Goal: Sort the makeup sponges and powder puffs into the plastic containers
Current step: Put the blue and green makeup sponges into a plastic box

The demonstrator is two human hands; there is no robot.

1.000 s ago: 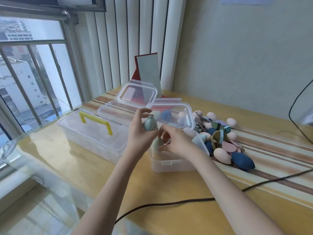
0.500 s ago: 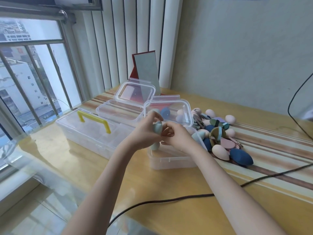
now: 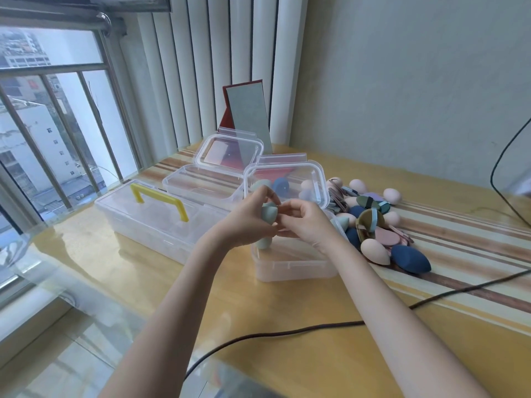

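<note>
Left hand (image 3: 247, 222) grips pale-green sponge (image 3: 268, 214), fingers curled round it, above open container (image 3: 293, 262) mid-table; second green sponge (image 3: 264, 242) just below. Right hand (image 3: 307, 225) fingers pinch same sponge's edge (contact partly hidden). Sponge-and-puff pile (image 3: 373, 225) toward table's right edge, beside container

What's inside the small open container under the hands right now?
The small open container shows nothing through its front wall; both hands, left hand holding pale green sponges, cover the opening.
</note>
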